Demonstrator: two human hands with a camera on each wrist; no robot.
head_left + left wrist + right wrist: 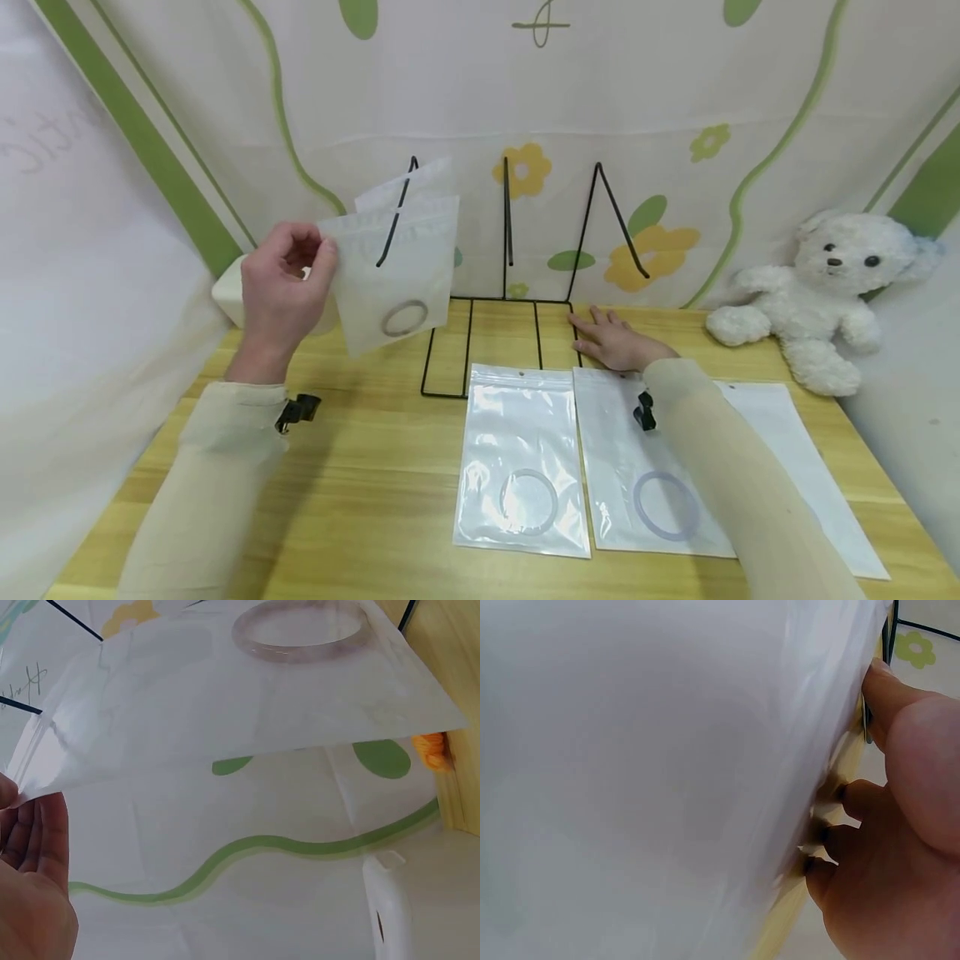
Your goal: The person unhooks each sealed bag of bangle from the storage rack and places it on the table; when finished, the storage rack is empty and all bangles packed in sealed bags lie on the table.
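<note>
My left hand [288, 283] pinches the upper left corner of a translucent zip bag [367, 287] between thumb and fingers. Inside that bag lies a bangle [300, 654], pale pinkish in the left wrist view. A prong of the black wire display rack [540, 301] shows in front of the bag's upper part, and another white sheet-like piece [405, 185] sticks up behind it. My right hand [618, 342] rests with fingers spread at the right side of the rack's base. Below it, a zip bag with a lilac bangle [637, 508] lies partly under my right forearm.
Another zip bag [525, 433] with a whitish bangle lies left of the lilac one, and a third bag [795, 450] lies to the right, partly covered. A white teddy bear [832, 292] sits at the back right. Behind my left hand stands a white object [228, 292].
</note>
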